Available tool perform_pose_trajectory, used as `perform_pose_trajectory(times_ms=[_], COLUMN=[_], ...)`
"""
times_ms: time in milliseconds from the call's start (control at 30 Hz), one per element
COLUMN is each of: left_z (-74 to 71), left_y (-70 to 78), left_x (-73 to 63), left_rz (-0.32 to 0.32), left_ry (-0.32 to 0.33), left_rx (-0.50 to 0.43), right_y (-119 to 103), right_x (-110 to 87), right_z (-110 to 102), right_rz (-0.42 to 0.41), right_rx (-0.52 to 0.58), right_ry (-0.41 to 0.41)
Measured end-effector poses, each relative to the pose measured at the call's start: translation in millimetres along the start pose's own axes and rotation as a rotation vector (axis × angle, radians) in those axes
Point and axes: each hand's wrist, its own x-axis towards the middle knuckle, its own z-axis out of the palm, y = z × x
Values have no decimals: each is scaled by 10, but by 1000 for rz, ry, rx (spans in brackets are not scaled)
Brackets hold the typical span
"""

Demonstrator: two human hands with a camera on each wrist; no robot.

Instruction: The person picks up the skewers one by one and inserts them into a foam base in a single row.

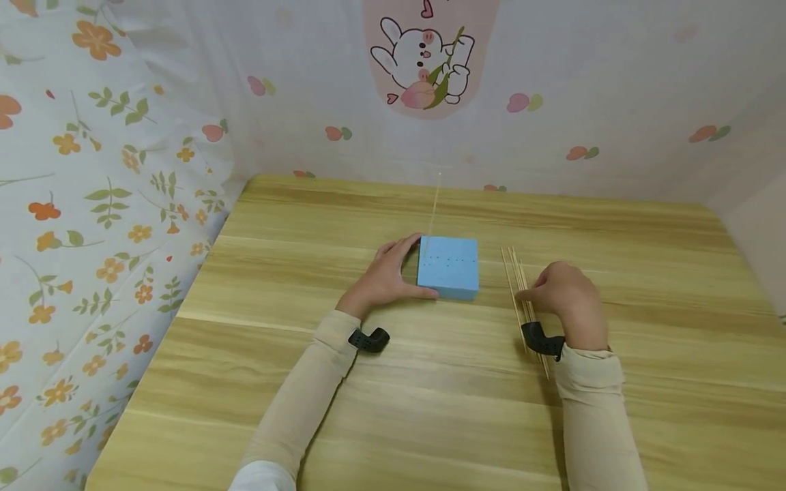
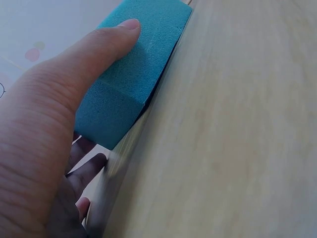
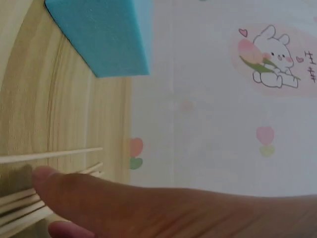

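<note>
A blue foam block (image 1: 448, 264) lies on the table, its top dotted with small holes. One thin wooden skewer (image 1: 434, 208) stands upright from its left part. My left hand (image 1: 387, 274) grips the block from the left, thumb (image 2: 116, 42) along the near side and fingers around the far corner. To the right, several loose skewers (image 1: 518, 276) lie in a narrow bundle, one slightly apart. Over them is my right hand (image 1: 568, 293), fingers curled down and thumb tip (image 3: 45, 174) right at the sticks. I cannot tell whether it pinches one.
The wood-grain table (image 1: 430, 409) runs back to a white printed curtain (image 1: 295, 88). A floral curtain (image 1: 104, 225) hangs along the left edge. Black wrist cameras (image 1: 371, 339) sit on both sleeves, the right one overlapping the skewers in the head view.
</note>
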Motion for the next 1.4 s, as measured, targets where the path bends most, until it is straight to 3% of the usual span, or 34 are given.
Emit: perform_pose_trajectory(times_ms=[767, 1400], left_z=[7, 1], left_y=[-8, 17], left_x=[3, -11], left_rz=[-2, 4], left_ry=[1, 4], left_rx=[-4, 6], right_y=[-57, -59], right_x=[33, -20], right_z=[36, -5], right_rz=[-6, -13], right_rx=[23, 0], right_ry=[-41, 0])
